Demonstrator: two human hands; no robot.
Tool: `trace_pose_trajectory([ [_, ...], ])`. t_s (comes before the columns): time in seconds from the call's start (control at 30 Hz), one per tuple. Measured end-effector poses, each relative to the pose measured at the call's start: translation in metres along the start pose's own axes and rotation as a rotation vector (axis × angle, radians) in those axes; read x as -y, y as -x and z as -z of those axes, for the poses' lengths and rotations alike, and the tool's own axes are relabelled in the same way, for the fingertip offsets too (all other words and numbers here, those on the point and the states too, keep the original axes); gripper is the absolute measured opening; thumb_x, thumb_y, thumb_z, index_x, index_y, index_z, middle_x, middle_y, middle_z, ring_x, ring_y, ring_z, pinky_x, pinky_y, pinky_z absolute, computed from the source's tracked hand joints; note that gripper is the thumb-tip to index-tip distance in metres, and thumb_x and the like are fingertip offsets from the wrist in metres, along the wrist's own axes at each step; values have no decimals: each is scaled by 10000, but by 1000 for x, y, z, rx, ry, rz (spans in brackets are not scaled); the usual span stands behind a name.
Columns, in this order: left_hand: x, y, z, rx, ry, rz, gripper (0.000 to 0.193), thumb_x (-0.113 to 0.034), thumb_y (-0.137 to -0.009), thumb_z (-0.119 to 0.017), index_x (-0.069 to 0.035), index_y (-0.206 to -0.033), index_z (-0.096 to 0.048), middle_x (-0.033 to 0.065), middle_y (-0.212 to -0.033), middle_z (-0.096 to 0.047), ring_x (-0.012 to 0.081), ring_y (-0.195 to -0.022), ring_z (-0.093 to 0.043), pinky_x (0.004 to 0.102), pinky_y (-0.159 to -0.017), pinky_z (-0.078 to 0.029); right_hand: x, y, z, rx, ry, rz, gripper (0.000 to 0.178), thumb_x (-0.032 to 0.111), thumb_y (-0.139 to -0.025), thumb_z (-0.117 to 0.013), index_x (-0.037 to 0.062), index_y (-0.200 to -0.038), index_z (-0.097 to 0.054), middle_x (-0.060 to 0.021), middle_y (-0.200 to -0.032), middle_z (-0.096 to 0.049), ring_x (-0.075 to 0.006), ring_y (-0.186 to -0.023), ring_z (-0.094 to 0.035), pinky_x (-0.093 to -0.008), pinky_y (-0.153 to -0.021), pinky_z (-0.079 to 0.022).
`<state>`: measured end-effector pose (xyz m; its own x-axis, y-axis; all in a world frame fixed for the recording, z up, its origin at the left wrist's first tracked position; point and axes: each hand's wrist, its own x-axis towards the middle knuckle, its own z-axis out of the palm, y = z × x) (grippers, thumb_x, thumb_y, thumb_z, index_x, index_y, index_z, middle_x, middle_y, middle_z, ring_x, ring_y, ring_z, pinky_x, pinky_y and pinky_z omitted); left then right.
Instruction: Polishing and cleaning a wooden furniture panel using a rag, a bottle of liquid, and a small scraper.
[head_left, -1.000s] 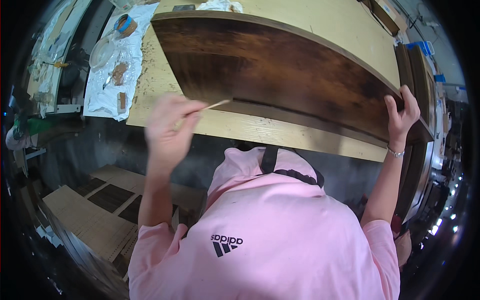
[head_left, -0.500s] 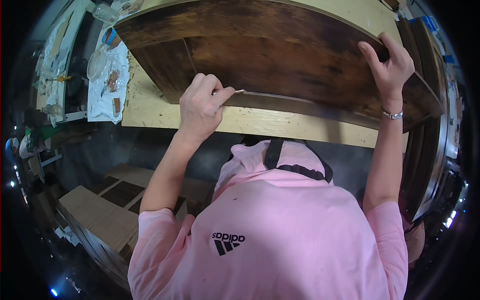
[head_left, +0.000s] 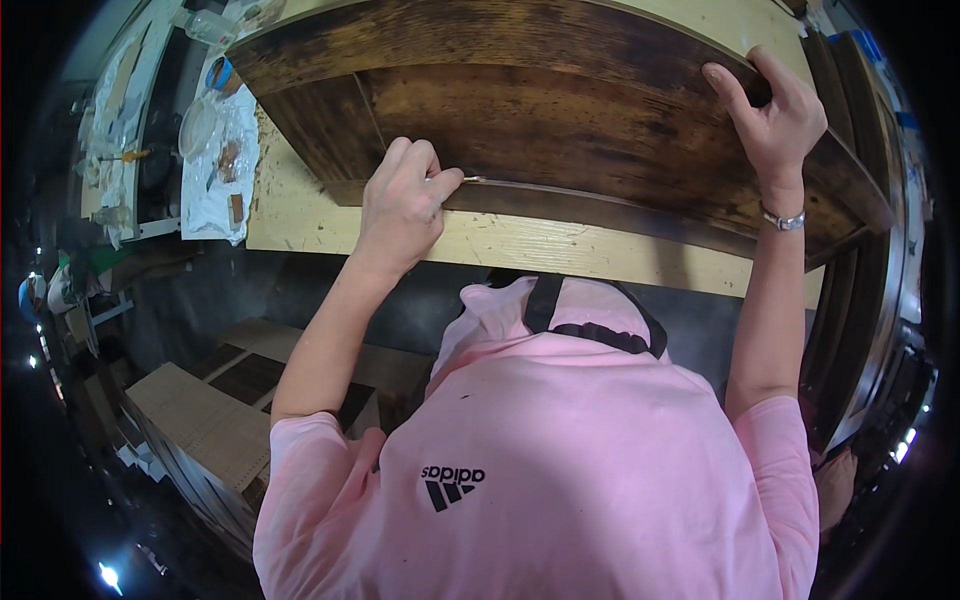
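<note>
A long dark-brown wood-grained panel [head_left: 540, 110] with a raised frame stands tilted on the pale worktable [head_left: 520, 235]. My right hand [head_left: 785, 115] grips its upper edge near the right end, thumb on the face and fingers over the back. My left hand [head_left: 402, 195] is closed in a pinch at the panel's lower frame edge. From between its finger and thumb pokes the tip of a thin brush [head_left: 474, 180], which rests at the seam between inner board and lower frame. The rest of the brush is hidden in the hand.
Left on the table lies white plastic sheeting [head_left: 210, 225] with a clear round tub [head_left: 197, 125], a blue-rimmed cup [head_left: 219, 75] and a clear bottle [head_left: 207, 27]. More dark panels [head_left: 850, 290] stand at the right. Cardboard boxes [head_left: 190, 410] sit low on the left.
The panel's upper edge has shifted slightly, with my right hand moving a little up along with it. My left hand and the brush stay at almost the same place on the seam.
</note>
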<state>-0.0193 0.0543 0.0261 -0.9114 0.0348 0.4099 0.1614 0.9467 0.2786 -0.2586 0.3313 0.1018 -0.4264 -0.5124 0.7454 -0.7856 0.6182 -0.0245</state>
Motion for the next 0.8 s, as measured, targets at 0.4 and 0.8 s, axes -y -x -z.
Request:
trace_pose_trajectory([
  [0.4,-5,-3,-5,30,-8,33,245,62,-597,-614,-67,-796,-678,64,-719,-450,238,-717,-490,367,-588,-427,2,-1,1,5,8,-7,512,590,-688,-755,97,-691,-615,-61,-501,-479,-226,-427,-435,-315,-419,-328],
  [0.8,-9,0,-5,40,-41,58,226,55,-618,-625,-76,-795,-671,62,-741,-459,243,-742,-497,375,-606,-432,5,2,8,12,-1,-13,517,576,-693,-761,87,-687,-594,-60,-508,-457,-227,-441,-390,-321,-427,-315],
])
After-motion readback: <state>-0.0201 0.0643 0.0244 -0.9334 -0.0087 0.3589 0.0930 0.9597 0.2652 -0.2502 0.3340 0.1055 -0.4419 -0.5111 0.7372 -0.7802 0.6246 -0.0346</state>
